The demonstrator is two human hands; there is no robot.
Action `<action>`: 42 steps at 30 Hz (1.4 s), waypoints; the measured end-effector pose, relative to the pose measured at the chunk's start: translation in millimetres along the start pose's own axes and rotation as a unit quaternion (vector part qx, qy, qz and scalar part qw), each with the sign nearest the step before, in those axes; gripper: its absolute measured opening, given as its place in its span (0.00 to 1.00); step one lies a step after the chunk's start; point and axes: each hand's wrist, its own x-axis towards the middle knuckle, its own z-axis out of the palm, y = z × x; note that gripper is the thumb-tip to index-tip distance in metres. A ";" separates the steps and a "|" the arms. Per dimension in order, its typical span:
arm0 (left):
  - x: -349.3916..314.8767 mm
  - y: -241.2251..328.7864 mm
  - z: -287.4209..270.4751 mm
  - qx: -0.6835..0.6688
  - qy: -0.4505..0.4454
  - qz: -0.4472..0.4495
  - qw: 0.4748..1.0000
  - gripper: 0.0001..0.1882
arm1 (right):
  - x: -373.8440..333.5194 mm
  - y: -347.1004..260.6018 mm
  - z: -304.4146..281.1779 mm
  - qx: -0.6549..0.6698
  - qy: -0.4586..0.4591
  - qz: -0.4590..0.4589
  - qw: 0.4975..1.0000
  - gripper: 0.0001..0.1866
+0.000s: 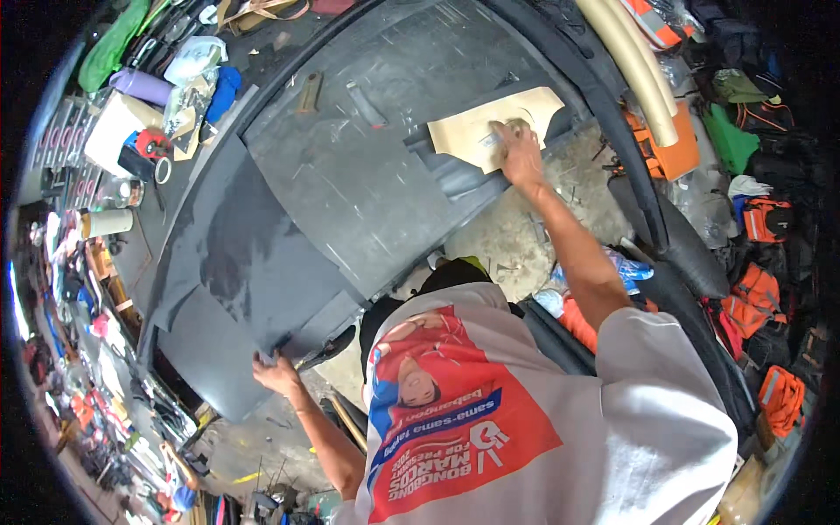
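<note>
My right hand [522,159] is on a tan paper or card pattern piece [455,136] with curved, notched edges, at the far right of the table. Its fingers are curled, and a small greyish shape shows beside them that I cannot make out. Near the table's front left, my left hand [276,374] pinches the near edge of a dark sheet [254,254], whose surface is partly wrinkled and shaded. A flatter grey-black sheet [350,201] lies between the two hands, marked with pale scuffs.
A brown-handled tool [309,93] and a grey metal tool [366,105] lie on the table. A dark raised rim [647,206] curves around it. Tan rolls [643,79] stand at right, near orange bags [754,296]. Bottles, tape and bags crowd a left-hand bench [144,206].
</note>
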 end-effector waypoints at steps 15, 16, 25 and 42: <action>-110.1 437.8 206.9 -0.070 -0.378 0.400 0.832 0.34 | 1.0 52.9 0.8 0.048 -0.056 -0.053 0.996 0.16; -110.9 444.9 218.3 -0.061 -0.387 0.405 0.826 0.33 | -3.1 52.8 -0.3 0.067 -0.037 -0.022 0.997 0.15; -117.8 455.8 260.5 0.001 -0.460 0.346 0.818 0.32 | -43.4 69.6 -2.7 0.244 0.001 0.112 0.963 0.13; -132.3 482.2 259.4 0.028 -0.350 0.335 0.875 0.37 | -84.8 98.9 33.5 0.345 0.010 0.279 0.896 0.11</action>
